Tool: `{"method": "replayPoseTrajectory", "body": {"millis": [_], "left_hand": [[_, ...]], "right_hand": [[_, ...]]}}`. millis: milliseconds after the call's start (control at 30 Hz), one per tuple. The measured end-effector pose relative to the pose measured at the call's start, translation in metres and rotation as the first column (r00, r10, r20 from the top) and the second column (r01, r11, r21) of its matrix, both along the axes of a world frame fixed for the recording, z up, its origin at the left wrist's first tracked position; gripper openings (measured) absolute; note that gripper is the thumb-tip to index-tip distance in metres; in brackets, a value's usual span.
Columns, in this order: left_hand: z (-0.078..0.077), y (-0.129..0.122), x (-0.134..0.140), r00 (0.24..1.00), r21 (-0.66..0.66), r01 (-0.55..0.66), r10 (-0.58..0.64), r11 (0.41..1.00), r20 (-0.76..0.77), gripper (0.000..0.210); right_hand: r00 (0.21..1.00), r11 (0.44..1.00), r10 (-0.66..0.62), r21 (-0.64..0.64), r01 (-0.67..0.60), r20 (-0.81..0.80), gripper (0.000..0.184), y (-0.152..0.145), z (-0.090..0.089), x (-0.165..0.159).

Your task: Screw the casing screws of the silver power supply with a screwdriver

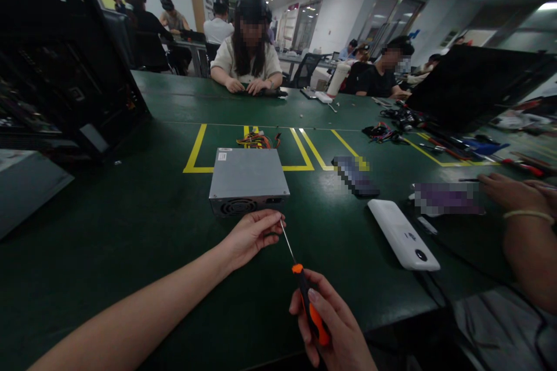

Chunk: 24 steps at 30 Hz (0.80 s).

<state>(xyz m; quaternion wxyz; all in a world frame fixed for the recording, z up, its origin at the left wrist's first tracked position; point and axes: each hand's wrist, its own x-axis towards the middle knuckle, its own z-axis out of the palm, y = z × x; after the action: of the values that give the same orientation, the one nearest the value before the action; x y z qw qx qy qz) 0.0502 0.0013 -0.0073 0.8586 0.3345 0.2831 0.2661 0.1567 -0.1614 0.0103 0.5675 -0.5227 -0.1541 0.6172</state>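
Just before grey rectangular metal power-supply box (249, 174): left hand (255, 236), nearer than right, fingertips pinched at tip of orange-and-black-handled screwdriver (303, 284); whether gripping, I cannot tell. Farther from box: right hand (337, 319), wrapped round handle; tool's axis slants boxward. White label (223, 156), box top: illegible.

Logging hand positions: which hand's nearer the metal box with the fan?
Left: the left hand is just in front of the metal box; the right hand, holding the screwdriver, is farther back.
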Motion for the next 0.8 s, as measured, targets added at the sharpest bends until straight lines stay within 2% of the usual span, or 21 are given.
{"method": "replayPoseTrajectory", "body": {"millis": [200,467,800], "left_hand": [[0.002,-0.002,0.003,1.0,0.071,0.008,-0.007,0.997,-0.017,0.018],[0.003,0.0,0.008,0.999,0.047,-0.047,0.048,0.998,-0.013,0.023],[0.0,-0.001,0.008,0.999,0.031,-0.054,0.054,0.998,-0.007,0.02]], "right_hand": [[1.0,1.0,0.002,-0.002,-0.002,0.011,0.042,0.0,-0.005,-0.002],[0.987,0.988,-0.156,0.014,0.157,-0.023,0.04,0.015,0.001,-0.008],[0.991,0.991,-0.129,0.025,0.13,-0.041,0.038,0.022,-0.001,-0.007]]}}
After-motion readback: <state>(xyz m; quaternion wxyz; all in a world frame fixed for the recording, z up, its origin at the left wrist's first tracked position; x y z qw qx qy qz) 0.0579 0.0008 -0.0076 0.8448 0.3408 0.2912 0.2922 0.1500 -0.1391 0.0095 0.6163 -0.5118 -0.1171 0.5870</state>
